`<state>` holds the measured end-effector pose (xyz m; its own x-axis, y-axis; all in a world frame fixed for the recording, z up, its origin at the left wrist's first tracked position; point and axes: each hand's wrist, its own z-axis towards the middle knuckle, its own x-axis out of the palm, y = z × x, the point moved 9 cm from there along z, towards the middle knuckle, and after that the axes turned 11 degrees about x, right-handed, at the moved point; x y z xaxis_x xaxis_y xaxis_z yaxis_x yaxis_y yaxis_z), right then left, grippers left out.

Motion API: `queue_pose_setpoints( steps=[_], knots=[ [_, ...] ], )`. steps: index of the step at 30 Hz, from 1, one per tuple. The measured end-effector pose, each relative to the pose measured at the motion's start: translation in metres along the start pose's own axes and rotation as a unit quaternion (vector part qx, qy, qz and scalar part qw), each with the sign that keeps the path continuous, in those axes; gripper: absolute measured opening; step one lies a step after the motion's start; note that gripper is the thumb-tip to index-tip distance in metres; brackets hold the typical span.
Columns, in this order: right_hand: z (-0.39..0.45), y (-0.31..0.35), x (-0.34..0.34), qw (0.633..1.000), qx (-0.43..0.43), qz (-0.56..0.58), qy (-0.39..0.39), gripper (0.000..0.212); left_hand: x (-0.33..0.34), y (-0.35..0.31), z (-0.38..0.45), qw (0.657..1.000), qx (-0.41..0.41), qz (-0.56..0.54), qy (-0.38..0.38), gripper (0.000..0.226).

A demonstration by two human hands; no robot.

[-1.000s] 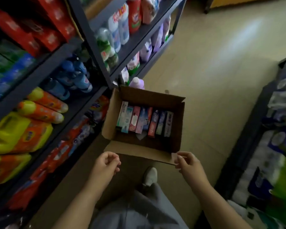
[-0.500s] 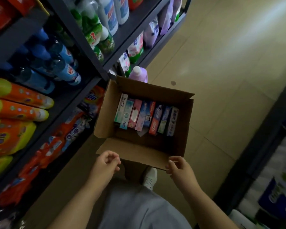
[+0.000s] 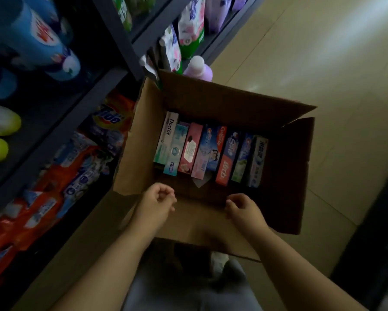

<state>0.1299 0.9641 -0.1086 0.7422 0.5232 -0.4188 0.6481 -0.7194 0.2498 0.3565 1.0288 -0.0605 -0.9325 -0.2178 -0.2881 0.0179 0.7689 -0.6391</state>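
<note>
Aisle from above, left to right. Shelving [image 3: 60, 129]: blue bottles [image 3: 36, 34] above, red-orange detergent bags [image 3: 60, 176] on the lowest tier. Left grip [image 3: 157, 198]: over the near flap [image 3: 199, 227], fingers curled in to the thumb, nothing seen in them. Cardboard box [image 3: 134, 142]: on the floor [image 3: 323, 63] just beside the shelving, flaps open; one row of toothpaste cartons [image 3: 211, 151] lying side by side on its bottom. Judged light and thinly loaded, stiff at the walls, floppy at the flaps; best taken under the base or by two opposite walls, not by a flap, lest the row slide. Right grip [image 3: 242, 207]: fingers curled at the near rim; whether they pinch the cardboard cannot be told
</note>
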Motion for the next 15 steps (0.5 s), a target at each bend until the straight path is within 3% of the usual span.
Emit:
queue_pose_setpoints(
  steps=[5, 10, 15],
  knots=[
    [0.097, 0.018, 0.027, 0.999, -0.023, -0.035, -0.015, 0.017, 0.035, 0.021, 0.094, 0.998, 0.045, 0.008, 0.035, 0.013],
    [0.190, 0.066, 0.039, 0.986, -0.116, -0.110, -0.053, 0.026, 0.066, 0.030, 0.187, 0.995, 0.083, -0.001, 0.046, 0.012],
    [0.231, 0.101, 0.042, 0.974, -0.211, -0.041, -0.072, 0.022, 0.074, 0.042, 0.239, 0.992, 0.118, -0.001, 0.046, 0.012]
  ],
)
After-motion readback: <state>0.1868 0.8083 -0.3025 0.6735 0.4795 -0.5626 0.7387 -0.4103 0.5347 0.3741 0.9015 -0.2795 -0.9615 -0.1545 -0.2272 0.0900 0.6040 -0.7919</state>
